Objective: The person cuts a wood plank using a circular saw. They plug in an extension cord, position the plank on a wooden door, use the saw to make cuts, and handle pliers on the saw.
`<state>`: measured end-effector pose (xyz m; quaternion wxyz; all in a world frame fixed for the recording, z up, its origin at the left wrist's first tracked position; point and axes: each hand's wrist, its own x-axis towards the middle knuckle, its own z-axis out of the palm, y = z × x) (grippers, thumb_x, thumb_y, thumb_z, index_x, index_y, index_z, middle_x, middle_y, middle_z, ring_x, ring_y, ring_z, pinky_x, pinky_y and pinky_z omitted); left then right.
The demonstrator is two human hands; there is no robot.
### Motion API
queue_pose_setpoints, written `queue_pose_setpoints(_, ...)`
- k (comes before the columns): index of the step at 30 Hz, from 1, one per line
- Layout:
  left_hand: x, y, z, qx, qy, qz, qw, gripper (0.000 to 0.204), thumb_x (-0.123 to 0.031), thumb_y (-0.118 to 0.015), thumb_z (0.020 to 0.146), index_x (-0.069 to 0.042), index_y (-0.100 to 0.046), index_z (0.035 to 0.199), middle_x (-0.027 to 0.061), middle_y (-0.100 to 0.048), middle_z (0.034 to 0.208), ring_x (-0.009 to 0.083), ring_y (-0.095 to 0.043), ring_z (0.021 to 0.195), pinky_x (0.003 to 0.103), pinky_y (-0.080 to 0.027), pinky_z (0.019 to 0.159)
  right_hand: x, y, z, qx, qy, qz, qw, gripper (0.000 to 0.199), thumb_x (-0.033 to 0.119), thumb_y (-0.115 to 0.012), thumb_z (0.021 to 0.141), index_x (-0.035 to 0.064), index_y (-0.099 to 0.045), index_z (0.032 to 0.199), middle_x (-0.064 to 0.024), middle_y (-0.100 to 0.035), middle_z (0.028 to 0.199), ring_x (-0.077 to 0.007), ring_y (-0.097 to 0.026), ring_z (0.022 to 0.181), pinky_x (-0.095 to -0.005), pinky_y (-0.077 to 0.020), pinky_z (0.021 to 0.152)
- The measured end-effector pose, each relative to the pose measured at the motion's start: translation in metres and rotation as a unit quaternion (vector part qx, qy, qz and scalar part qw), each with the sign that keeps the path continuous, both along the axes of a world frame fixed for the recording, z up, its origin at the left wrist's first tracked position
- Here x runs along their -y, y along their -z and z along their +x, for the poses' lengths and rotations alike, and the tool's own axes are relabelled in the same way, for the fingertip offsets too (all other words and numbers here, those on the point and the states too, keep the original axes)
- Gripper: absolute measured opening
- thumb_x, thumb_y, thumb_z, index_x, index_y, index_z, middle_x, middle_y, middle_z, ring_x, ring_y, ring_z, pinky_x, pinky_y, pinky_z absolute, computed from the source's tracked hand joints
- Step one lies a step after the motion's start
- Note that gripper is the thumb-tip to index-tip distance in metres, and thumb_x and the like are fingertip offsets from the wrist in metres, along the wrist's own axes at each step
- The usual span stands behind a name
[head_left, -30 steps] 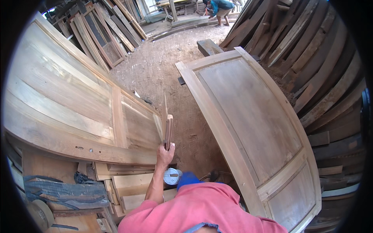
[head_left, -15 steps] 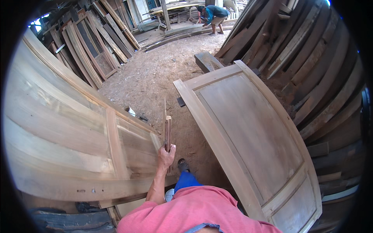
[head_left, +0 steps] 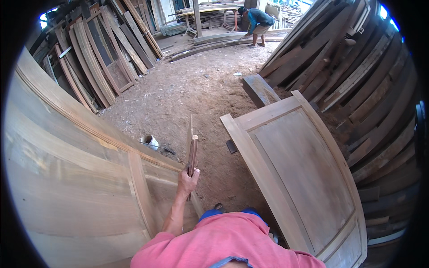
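Left hand point(head_left: 188, 179): clamped round the wood point(head_left: 192, 154) you hold;
Wood: juts ahead, near the left door point(head_left: 80, 174);
Right hand: hidden; you cannot tell its state

Daylight's decent in here, blown out at 1 o'clock, blue-fringed glare at 2 and 10. Soft shadow beside door panel point(head_left: 308, 174), 5 o'clock. Planks point(head_left: 386, 166) dim, bowed at 3; rim black.

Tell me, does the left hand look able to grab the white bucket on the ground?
Probably not as things stand: the left hand is full of wooden pieces, and the white bucket stands farther ahead, past the left door's edge.
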<state>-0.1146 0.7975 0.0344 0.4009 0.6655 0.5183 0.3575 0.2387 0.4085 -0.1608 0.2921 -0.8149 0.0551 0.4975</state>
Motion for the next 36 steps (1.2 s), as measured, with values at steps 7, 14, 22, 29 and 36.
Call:
queue_pose_setpoints(7, -0.069, 0.012, -0.022, 0.017, -0.007, -0.007, 1.000, 0.025, -0.024, -0.072, 0.092, 0.000, -0.070, 0.089, 0.0075, -0.064, 0.066, 0.0158, -0.062, 0.061, 0.036, -0.052, 0.060, -0.098, 0.014, -0.009, 0.001, -0.020, 0.008, 1.000, 0.024, 0.019, -0.061, 0.090, 0.0044, -0.066, 0.072, -0.0128, -0.067, 0.072, -0.0247, -0.065, 0.065, -0.0408, -0.0518, 0.063)
queue_pose_setpoints(14, -0.160, 0.028, -0.027, 0.034, -0.017, -0.018, 0.999, 0.023, -0.023, -0.072, 0.092, 0.000, -0.069, 0.090, 0.0070, -0.065, 0.069, 0.0153, -0.062, 0.064, 0.036, -0.052, 0.062, -0.187, 0.040, -0.007, -0.002, -0.026, 0.002, 1.000, 0.024, 0.019, -0.061, 0.090, 0.0046, -0.065, 0.071, -0.0126, -0.067, 0.071, -0.0248, -0.065, 0.064, -0.0411, -0.0519, 0.062)
queue_pose_setpoints(22, -0.274, 0.057, -0.037, 0.052, -0.043, -0.043, 0.997, 0.021, -0.022, -0.070, 0.093, -0.001, -0.067, 0.089, 0.0046, -0.063, 0.068, 0.0152, -0.061, 0.063, 0.035, -0.051, 0.061, -0.275, 0.051, -0.006, 0.000, -0.006, -0.009, 1.000, 0.024, 0.019, -0.062, 0.090, 0.0049, -0.065, 0.070, -0.0125, -0.067, 0.071, -0.0250, -0.065, 0.064, -0.0414, -0.0521, 0.062)
queue_pose_setpoints(29, -0.348, 0.055, -0.033, 0.072, -0.031, -0.120, 0.990, 0.020, -0.020, -0.068, 0.095, -0.001, -0.064, 0.092, 0.0035, -0.063, 0.069, 0.0142, -0.061, 0.062, 0.034, -0.050, 0.059, -0.344, 0.045, -0.025, -0.002, 0.019, 0.006, 1.000, 0.024, 0.019, -0.062, 0.090, 0.0051, -0.065, 0.070, -0.0123, -0.067, 0.070, -0.0251, -0.065, 0.064, -0.0417, -0.0522, 0.061)
queue_pose_setpoints(36, -0.439, 0.034, 0.002, 0.119, 0.005, -0.154, 0.981, 0.021, -0.026, -0.067, 0.097, -0.006, -0.061, 0.097, -0.0025, -0.055, 0.066, 0.0075, -0.052, 0.050, 0.027, -0.044, 0.045, -0.408, 0.046, -0.064, -0.018, 0.058, 0.007, 0.998, 0.025, 0.019, -0.062, 0.090, 0.0053, -0.064, 0.069, -0.0122, -0.066, 0.070, -0.0252, -0.065, 0.064, -0.0420, -0.0523, 0.061)
